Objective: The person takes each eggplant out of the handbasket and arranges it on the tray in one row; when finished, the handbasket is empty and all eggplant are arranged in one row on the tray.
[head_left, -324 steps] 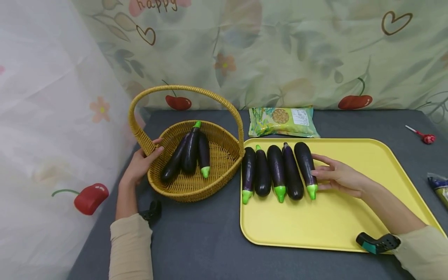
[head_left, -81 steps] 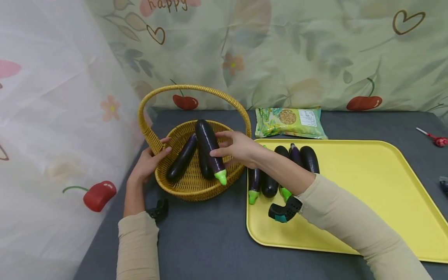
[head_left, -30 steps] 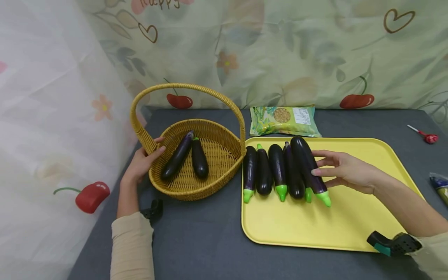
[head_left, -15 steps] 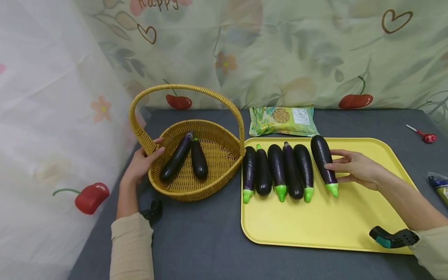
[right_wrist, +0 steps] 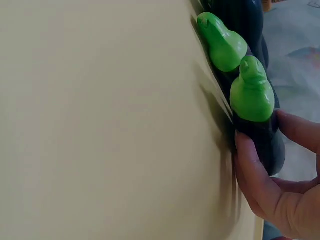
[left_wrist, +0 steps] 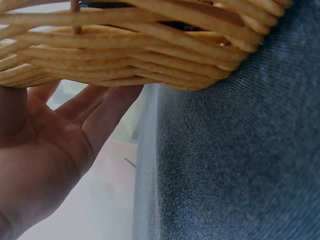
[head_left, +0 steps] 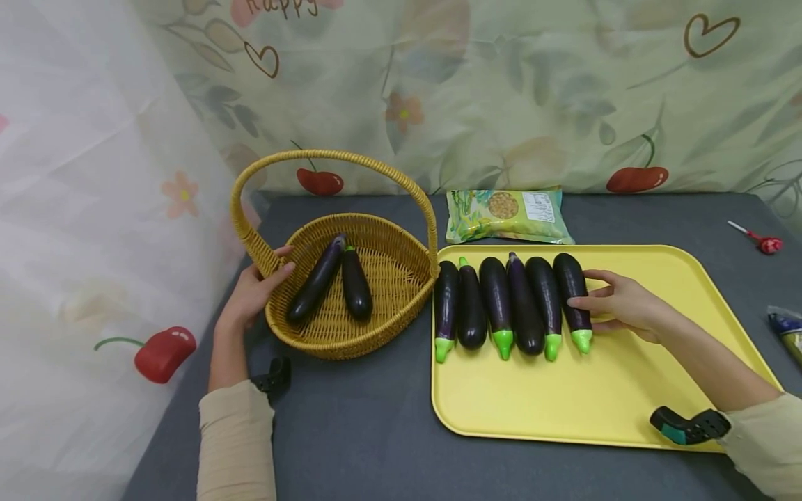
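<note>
At the left, my left hand [head_left: 250, 296] holds the side rim of the wicker basket [head_left: 351, 351], thumb over the edge at the foot of its handle. Inside the basket lie two eggplants [head_left: 319, 282]. On the yellow tray [head_left: 532, 403], several dark eggplants [head_left: 523, 309] stand in a side-by-side row. My right hand [head_left: 626, 306] grips the rightmost eggplant [head_left: 571, 296] from its right side, green cap toward me. The right wrist view shows thumb and fingers on either side of that eggplant [right_wrist: 272, 145], close against its neighbour. Up close, fingers [left_wrist: 115, 107] sit behind the basket wall.
A green and yellow food packet [head_left: 504, 214] lies behind the tray. Far right are a red lollipop [head_left: 769, 244] and part of another packet [head_left: 786, 330]. A patterned curtain [head_left: 501, 104] hangs behind the grey tabletop [head_left: 351, 431].
My right hand has taken one of three eggplants out of the basket, carried it to the tray and lowered it at the row's right end. My left hand stays on the basket.
</note>
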A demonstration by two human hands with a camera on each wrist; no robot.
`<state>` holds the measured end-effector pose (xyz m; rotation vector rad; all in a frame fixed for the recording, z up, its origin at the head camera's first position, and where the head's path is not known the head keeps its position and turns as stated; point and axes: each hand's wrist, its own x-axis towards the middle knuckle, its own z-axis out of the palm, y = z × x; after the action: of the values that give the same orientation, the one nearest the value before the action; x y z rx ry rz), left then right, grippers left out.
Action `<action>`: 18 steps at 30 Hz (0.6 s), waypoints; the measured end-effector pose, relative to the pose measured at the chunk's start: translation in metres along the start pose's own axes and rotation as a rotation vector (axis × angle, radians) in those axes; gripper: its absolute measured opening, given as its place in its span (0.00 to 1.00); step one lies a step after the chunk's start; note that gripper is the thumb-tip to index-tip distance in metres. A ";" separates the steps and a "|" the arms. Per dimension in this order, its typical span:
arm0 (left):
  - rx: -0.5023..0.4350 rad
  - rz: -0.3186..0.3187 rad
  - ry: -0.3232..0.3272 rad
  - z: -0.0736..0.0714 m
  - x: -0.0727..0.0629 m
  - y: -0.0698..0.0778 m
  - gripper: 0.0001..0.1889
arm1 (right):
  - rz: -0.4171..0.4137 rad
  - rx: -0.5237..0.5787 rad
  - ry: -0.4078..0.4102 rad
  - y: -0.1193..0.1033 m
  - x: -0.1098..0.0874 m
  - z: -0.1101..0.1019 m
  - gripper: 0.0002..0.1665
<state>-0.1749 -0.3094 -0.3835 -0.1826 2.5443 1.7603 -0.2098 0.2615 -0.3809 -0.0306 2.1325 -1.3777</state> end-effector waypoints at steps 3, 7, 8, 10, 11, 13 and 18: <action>0.003 -0.004 0.000 0.000 0.000 0.000 0.32 | 0.001 -0.017 0.017 -0.002 0.001 0.002 0.57; 0.006 -0.007 0.000 0.000 0.000 0.000 0.32 | 0.000 -0.079 0.047 -0.004 0.000 0.001 0.55; 0.007 -0.007 0.000 0.000 0.001 0.000 0.32 | 0.001 -0.092 0.055 -0.005 0.000 0.001 0.55; 0.009 -0.009 0.000 0.000 0.000 0.000 0.32 | 0.002 -0.102 0.070 -0.005 0.001 0.000 0.54; 0.010 -0.009 0.001 0.000 0.000 0.000 0.32 | 0.002 -0.101 0.075 -0.005 0.001 -0.001 0.53; 0.010 -0.010 0.001 0.001 0.000 0.001 0.32 | 0.001 -0.097 0.084 -0.005 0.002 -0.001 0.53; 0.006 -0.010 -0.001 0.002 -0.003 0.005 0.32 | -0.009 -0.064 0.099 -0.005 0.004 -0.003 0.51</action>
<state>-0.1726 -0.3054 -0.3788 -0.1938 2.5425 1.7489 -0.2155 0.2602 -0.3782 0.0033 2.2605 -1.3415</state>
